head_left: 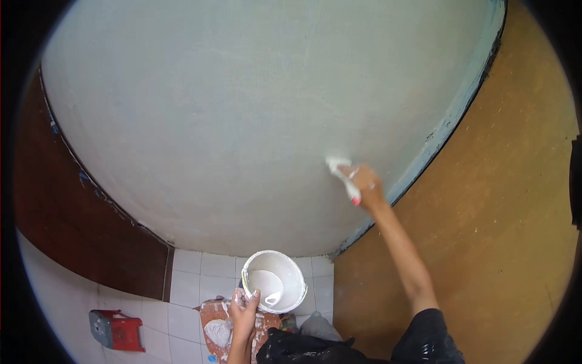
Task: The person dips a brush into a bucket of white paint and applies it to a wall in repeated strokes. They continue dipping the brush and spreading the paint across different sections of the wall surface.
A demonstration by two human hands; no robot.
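Observation:
My right hand (367,185) is raised against the pale wall (242,121) and grips a paint brush (343,176) with a white-coated head and a pink handle end. The bristles press on the wall near its right edge. Lower down, my left hand (244,309), smeared with white, holds the rim of a white paint bucket (291,276) that has white paint in the bottom. The bucket hangs above the tiled floor.
A yellow-brown wall (485,212) meets the pale wall at a bluish corner strip (448,121). A dark brown door or panel (73,224) stands at the left. A small red stool (118,330) sits on the white floor tiles (188,291). A paint-stained board (215,330) lies below the bucket.

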